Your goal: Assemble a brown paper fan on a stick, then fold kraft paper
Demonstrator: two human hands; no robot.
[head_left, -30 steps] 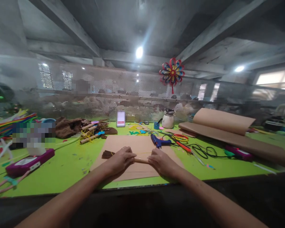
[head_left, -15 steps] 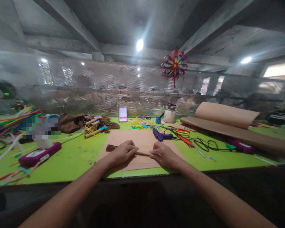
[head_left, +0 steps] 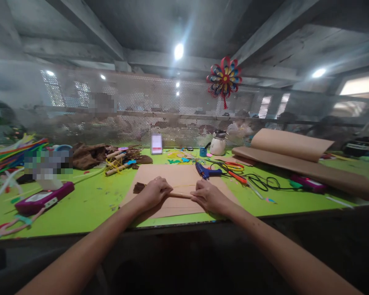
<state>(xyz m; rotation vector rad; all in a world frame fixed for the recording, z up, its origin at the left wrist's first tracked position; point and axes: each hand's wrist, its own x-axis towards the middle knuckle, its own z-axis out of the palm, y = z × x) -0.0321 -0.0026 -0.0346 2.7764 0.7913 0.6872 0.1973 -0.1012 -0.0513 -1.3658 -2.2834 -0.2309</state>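
Note:
A thin roll of brown paper (head_left: pixel 181 195) lies crosswise in my hands, low over a stack of brown paper sheets (head_left: pixel 169 173). Its left end carries a fringed, dark brown bundle (head_left: pixel 138 188), like a small broom. My left hand (head_left: pixel 153 193) is closed round the roll beside the fringe, hiding the join. At the other end, the fingers of my right hand (head_left: pixel 208 197) pinch the roll's tip. A thin yellow strand (head_left: pixel 184 186) shows just behind the roll. A blue glue gun (head_left: pixel 207 171) rests on the sheets directly beyond my right hand.
On the green table (head_left: pixel 89 213) stand a phone (head_left: pixel 156 144) and a white jug (head_left: pixel 218 144). Orange-handled tools (head_left: pixel 238 177) and a black cable (head_left: pixel 266 182) lie to the right, before a big paper roll (head_left: pixel 295 164). Leftward are a purple power strip (head_left: pixel 46 198) and coloured strips (head_left: pixel 15 157).
The view has shifted slightly. My left hand has slid a little left along the roll, so more of it shows between my hands. Both hands keep their hold.

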